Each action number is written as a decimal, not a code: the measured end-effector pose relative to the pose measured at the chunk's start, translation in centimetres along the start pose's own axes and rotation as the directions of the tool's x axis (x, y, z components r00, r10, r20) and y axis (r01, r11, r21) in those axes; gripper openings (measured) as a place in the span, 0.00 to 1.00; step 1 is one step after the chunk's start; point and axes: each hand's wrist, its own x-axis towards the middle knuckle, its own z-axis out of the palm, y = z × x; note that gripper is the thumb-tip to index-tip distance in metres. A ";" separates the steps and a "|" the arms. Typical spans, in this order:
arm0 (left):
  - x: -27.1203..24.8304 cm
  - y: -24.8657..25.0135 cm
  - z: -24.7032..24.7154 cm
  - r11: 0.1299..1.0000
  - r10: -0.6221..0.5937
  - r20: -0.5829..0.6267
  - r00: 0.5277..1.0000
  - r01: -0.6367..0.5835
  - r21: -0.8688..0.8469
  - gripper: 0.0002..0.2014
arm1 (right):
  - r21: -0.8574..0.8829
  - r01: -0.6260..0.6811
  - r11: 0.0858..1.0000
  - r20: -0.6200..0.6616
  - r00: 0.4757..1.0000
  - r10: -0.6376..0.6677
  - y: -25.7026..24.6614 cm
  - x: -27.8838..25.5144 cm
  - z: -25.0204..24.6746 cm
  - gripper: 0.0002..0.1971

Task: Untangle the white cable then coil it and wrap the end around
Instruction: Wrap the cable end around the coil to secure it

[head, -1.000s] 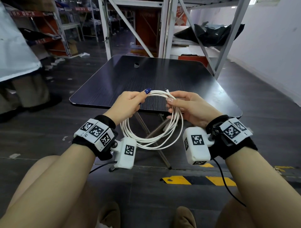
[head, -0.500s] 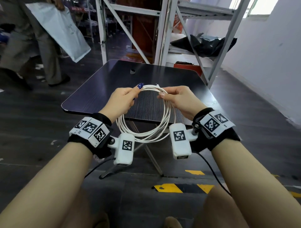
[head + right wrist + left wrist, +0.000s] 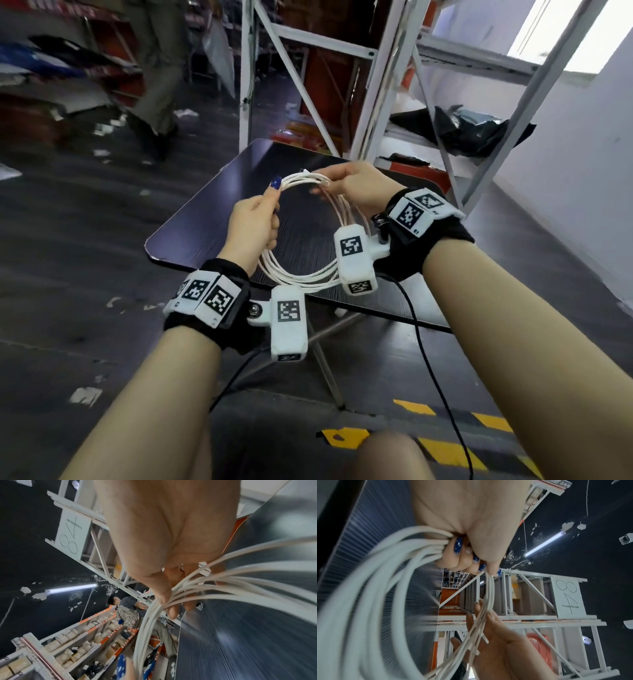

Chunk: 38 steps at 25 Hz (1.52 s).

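Note:
The white cable is wound into a loop of several turns and hangs in the air over the dark table. My left hand grips the loop's left side, fingers curled round the bundled strands. At the loop's top right, my right hand pinches the strands between thumb and fingers. A loose white cable end sticks out at the top between the hands. The right wrist view shows a connector close to the right palm. The loop's lower right part is hidden behind the right wrist camera.
White metal shelving stands just behind the table, with black bags on a low shelf. A person walks at the back left. A white wall runs on the right. Yellow-black floor tape lies near my knees.
Both hands kept hold of the loop and carried it forward, from in front of the table's edge to over its top. The person in the background moved across to the right.

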 end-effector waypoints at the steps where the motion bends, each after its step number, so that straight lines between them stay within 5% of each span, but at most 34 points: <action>1: 0.3 -0.3 -0.2 1.000 0.002 -0.030 1.000 -0.002 -0.009 0.20 | -0.023 0.000 1.000 0.028 1.000 0.000 -0.2 1.0 0.1 0.15; 6: 2.0 -1.2 -1.9 0.999 -0.031 -0.116 0.993 0.028 -0.021 0.20 | 0.012 -0.072 0.997 0.160 0.985 0.070 -0.2 4.9 1.6 0.15; 10: 3.2 -1.6 -3.0 0.997 -0.048 -0.184 0.982 0.037 -0.062 0.20 | 0.181 -0.165 0.970 0.066 0.986 0.155 1.1 7.6 2.6 0.16; 19: 5.3 -3.3 -3.4 0.998 -0.064 -0.383 0.922 0.051 -0.043 0.21 | -0.408 -0.199 0.891 -0.078 0.980 0.183 3.5 11.5 3.6 0.19; 25: 6.1 -3.2 -3.4 0.996 -0.085 -0.414 0.906 0.075 -0.040 0.22 | -0.578 -0.232 0.783 -0.118 0.972 0.201 5.3 14.0 3.5 0.21; 38: 7.5 -0.9 -4.2 0.998 -0.047 -0.452 0.891 0.060 0.015 0.22 | -0.698 -0.156 0.699 -0.012 0.979 0.206 6.2 18.5 4.7 0.25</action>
